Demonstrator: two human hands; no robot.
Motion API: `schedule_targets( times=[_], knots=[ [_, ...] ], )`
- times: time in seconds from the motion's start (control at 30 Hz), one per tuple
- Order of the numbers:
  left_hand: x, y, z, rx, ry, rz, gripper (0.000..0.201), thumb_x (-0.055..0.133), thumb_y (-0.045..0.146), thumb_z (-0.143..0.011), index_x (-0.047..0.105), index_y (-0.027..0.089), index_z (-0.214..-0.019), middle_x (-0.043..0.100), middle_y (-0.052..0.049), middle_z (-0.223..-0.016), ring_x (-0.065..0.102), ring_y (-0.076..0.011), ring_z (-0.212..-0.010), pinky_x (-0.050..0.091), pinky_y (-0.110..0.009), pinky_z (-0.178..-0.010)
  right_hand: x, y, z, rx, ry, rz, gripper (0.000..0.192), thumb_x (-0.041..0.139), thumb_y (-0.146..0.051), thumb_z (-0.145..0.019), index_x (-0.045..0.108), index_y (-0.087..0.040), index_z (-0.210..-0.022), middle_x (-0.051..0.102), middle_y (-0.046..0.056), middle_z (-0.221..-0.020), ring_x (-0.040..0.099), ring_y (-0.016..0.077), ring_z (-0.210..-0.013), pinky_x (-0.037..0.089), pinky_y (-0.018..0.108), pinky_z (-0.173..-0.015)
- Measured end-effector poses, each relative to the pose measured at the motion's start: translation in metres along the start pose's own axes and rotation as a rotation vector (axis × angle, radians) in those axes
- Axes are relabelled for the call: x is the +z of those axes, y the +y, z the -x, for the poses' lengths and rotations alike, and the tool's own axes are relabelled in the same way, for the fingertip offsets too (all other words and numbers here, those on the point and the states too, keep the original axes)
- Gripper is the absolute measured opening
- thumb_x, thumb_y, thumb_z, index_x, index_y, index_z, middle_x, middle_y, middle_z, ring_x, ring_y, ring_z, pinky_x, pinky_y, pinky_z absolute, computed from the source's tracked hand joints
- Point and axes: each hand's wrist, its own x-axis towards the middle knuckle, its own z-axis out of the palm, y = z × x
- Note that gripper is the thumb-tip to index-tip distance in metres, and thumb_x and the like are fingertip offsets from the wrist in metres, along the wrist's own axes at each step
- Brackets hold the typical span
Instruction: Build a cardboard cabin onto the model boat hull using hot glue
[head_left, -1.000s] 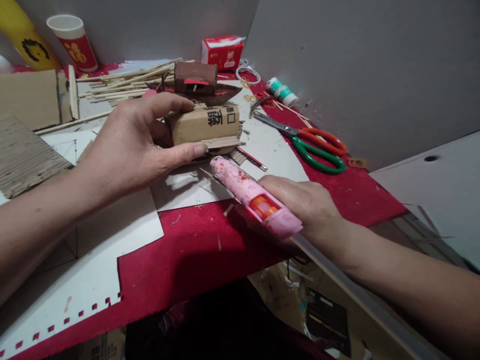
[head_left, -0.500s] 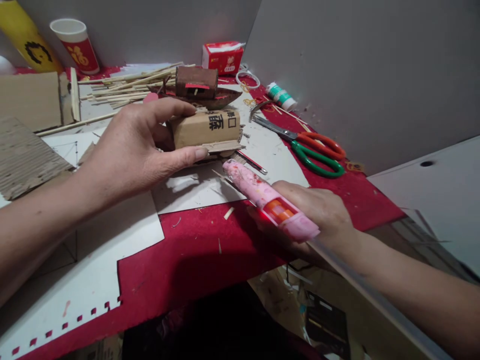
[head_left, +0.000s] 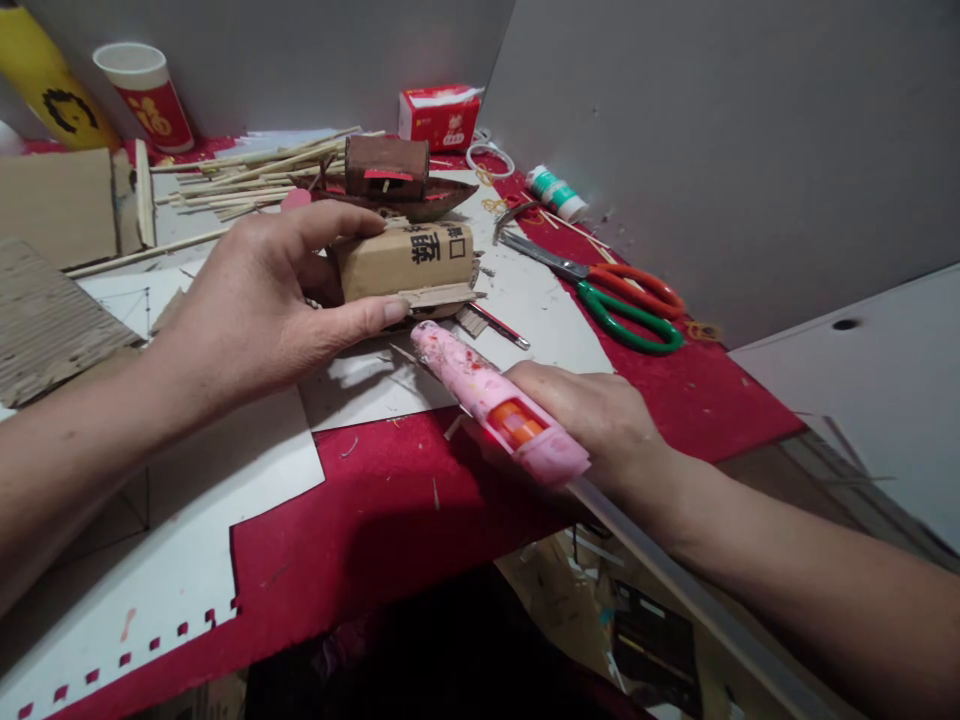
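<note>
My left hand (head_left: 277,285) grips the left end of a small cardboard model piece (head_left: 405,262) with a curved, printed top, thumb along its near lower edge and fingers over the top. In my right hand (head_left: 592,420) is a pink hot glue gun (head_left: 480,390), a long translucent glue stick (head_left: 697,600) trailing from its rear. Its tip points up and left, close below the cardboard piece; whether they touch I cannot tell. Behind stands a brown model boat (head_left: 390,175) with a rounded cabin. A pencil (head_left: 499,325) lies just right of the piece.
Scissors (head_left: 630,305) with orange and green handles lie at the right, near a white-and-green roll (head_left: 556,193). Thin wooden sticks (head_left: 247,180), a paper cup (head_left: 146,95), a red tissue pack (head_left: 439,118) and cardboard sheets (head_left: 60,200) are at the back and left.
My right hand has brought the glue gun left, nearer the cardboard piece and my left thumb. The cardboard piece's printed top has turned slightly, while my left hand keeps its grip.
</note>
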Motion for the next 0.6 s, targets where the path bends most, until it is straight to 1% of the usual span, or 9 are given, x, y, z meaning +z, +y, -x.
schedule_targets(
  times=[0.1,0.23,0.4,0.5,0.6],
  knots=[
    [0.000,-0.002,0.000,-0.007,0.010,-0.018,0.054,0.078,0.046,-0.071,0.066,0.021,-0.117,0.073,-0.001,-0.093,0.070,-0.0220,-0.077,0.058,-0.033,-0.069,-0.002,0.003,0.006,0.031,0.005,-0.059,0.044,0.034,-0.040,-0.101,0.050,-0.018,-0.067,0.049,-0.002,-0.054,0.045,0.0092,-0.043,0.032,0.023,-0.041],
    [0.000,-0.003,0.000,-0.012,0.002,-0.024,0.054,0.078,0.048,-0.070,0.067,0.022,-0.116,0.073,-0.001,-0.091,0.071,-0.0236,-0.081,0.058,-0.033,-0.071,-0.003,0.006,0.012,0.069,0.009,-0.072,0.037,0.041,-0.038,-0.098,0.050,-0.018,-0.068,0.049,-0.002,-0.055,0.044,0.0089,-0.044,0.032,0.022,-0.042],
    [0.000,-0.003,-0.001,-0.011,0.006,0.020,0.053,0.079,0.047,-0.070,0.067,0.023,-0.116,0.073,-0.001,-0.085,0.072,-0.0231,-0.078,0.058,-0.029,-0.063,0.002,0.000,0.004,0.058,0.017,-0.078,0.034,0.038,-0.036,-0.096,0.050,-0.018,-0.069,0.049,-0.002,-0.055,0.043,0.0100,-0.043,0.030,0.023,-0.041],
    [0.000,-0.003,0.000,-0.013,0.003,0.028,0.054,0.078,0.048,-0.070,0.066,0.024,-0.117,0.074,0.000,-0.085,0.072,-0.0233,-0.076,0.059,-0.031,-0.062,0.003,-0.003,-0.001,0.069,-0.028,-0.099,0.032,0.042,-0.038,-0.095,0.051,-0.017,-0.071,0.052,-0.001,-0.058,0.046,0.0109,-0.045,0.031,0.024,-0.042],
    [0.000,-0.002,0.000,-0.035,-0.001,0.037,0.055,0.078,0.049,-0.070,0.066,0.023,-0.118,0.074,-0.002,-0.088,0.072,-0.0255,-0.079,0.060,-0.034,-0.064,-0.004,0.002,0.007,0.049,-0.069,-0.135,0.030,0.037,-0.034,-0.094,0.047,-0.020,-0.070,0.050,-0.001,-0.056,0.042,0.0103,-0.043,0.030,0.024,-0.041]
  ],
)
